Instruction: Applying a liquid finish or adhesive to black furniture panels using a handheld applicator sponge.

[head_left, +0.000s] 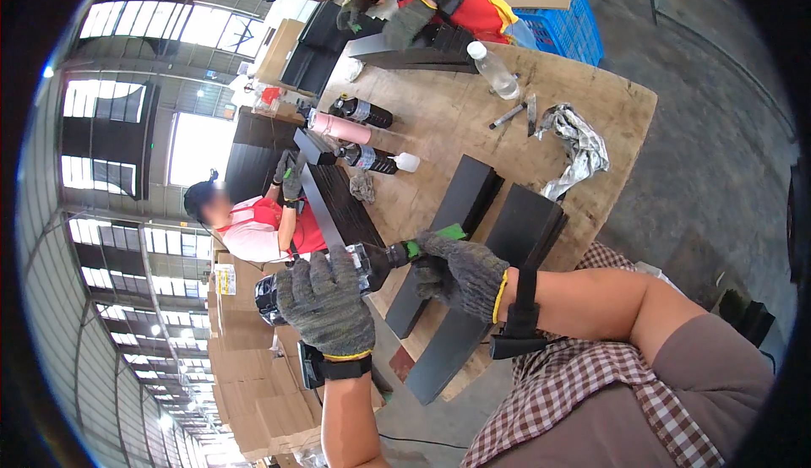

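My left hand, in a grey knit glove with a yellow cuff, is wrapped round a dark plastic bottle. The bottle lies tilted almost level, its neck toward my right hand. My right hand, gloved alike, has its fingers curled at the bottle's neck round a small green piece that looks like cloth or a pad. Whether the fingers also touch the bottle is hard to tell. Below the hands, long dark flat boards lie stacked on the wooden table, with another dark stack beside them.
The wooden table also carries dark bottles, a pink flask, a clear bottle, a marker and crumpled foil. Two gloved co-workers stand at other dark board stacks. Cardboard boxes rise at left.
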A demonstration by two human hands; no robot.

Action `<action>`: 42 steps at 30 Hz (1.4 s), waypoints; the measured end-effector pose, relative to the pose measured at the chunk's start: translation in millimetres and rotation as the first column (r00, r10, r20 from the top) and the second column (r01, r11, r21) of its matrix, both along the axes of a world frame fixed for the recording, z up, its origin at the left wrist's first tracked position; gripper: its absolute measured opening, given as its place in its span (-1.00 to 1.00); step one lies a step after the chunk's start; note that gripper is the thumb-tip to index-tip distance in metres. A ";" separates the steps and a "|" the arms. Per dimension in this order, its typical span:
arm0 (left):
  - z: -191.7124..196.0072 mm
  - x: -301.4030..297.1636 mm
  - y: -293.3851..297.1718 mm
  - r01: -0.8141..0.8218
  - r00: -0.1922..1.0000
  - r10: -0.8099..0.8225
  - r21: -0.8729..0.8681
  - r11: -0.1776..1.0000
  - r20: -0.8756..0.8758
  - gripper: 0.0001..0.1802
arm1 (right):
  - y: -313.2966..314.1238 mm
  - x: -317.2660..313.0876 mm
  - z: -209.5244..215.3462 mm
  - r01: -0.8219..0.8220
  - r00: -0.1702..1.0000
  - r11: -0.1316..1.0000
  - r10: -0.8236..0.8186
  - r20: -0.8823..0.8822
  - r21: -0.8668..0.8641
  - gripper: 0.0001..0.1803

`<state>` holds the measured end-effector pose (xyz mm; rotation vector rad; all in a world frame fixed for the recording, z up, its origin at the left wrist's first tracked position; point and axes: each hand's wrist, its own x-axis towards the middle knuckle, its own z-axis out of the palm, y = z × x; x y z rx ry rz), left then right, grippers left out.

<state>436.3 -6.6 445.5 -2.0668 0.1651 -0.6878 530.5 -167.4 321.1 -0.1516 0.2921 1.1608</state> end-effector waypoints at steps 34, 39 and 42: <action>-3.1 1.2 9.1 0.007 1.000 -0.008 -0.071 0.997 -0.017 -0.45 | -0.4 1.5 -21.9 -0.009 0.993 0.992 -0.006 0.118 0.128 -0.73; -9.6 0.3 10.2 0.006 1.000 -0.006 -0.067 0.998 -0.001 -0.41 | 0.1 0.4 -6.3 -0.018 0.999 0.998 0.021 0.040 -0.060 -0.73; -9.1 2.9 12.9 0.020 1.000 -0.020 -0.077 0.997 0.000 -0.44 | 2.2 4.5 -8.2 0.018 0.999 0.998 -0.016 0.046 -0.056 -0.75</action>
